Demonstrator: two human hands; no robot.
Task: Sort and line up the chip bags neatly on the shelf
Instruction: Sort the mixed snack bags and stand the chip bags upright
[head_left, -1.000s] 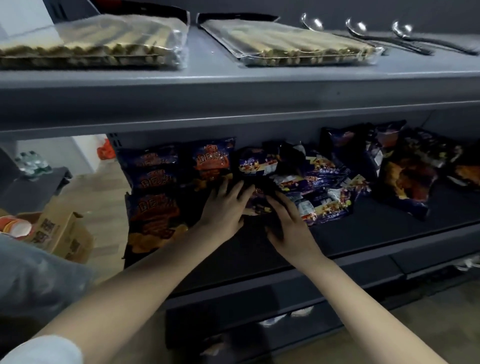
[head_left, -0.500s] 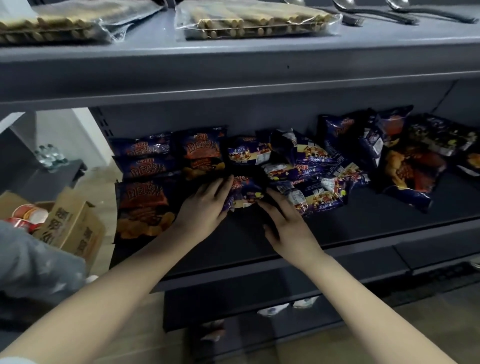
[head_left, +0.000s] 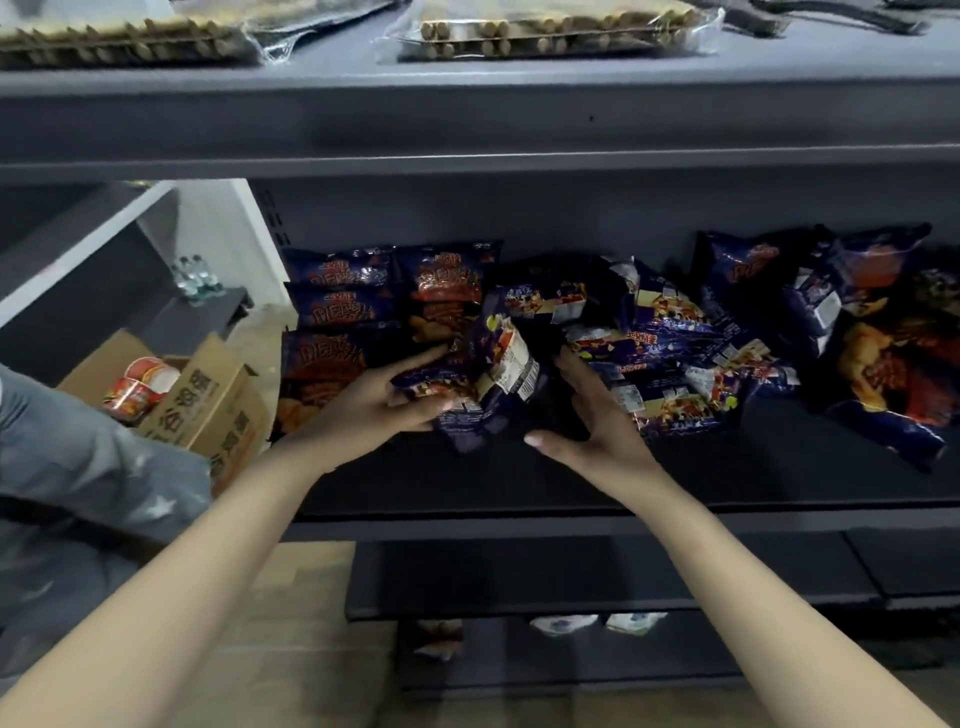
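**Left Row in Order, Middle Heap Not Yet Sorted**

The grey shelf (head_left: 727, 470) carried all the chip bags, and by my judgement the work was about one third done. At its right end the big dark bags (head_left: 878, 358) leaned and slid over each other without order. In the middle the purple heap (head_left: 665, 358) lay mixed, some bags face up and some showing the white label on the back. This heap was the main work left. At the left end the blue bags with red letters (head_left: 337, 312) lay in a tidy overlapping row, and this part looked finished.

One purple bag (head_left: 493, 384) was lifted and tilted at the front left of the heap, with its back label toward the camera. The left hand (head_left: 379, 410) held it from the left, and its grip was pinching the lower part of the bag between thumb and fingers. The right hand (head_left: 592, 421) was just beside the bag on the right, its grip spread with straight fingers and the thumb out. Whether its fingertips touched anything could not be told, because that place was dark.

On the upper shelf lay clear packs of wafer sticks (head_left: 550, 34), well apart from the work. Left of the shelf stood a cardboard box (head_left: 213, 400) with red cups (head_left: 137, 387) inside, and small water bottles (head_left: 195, 275) stood further behind. The real obstacle, I think, was the heap itself, because it filled the space where the next row should go.
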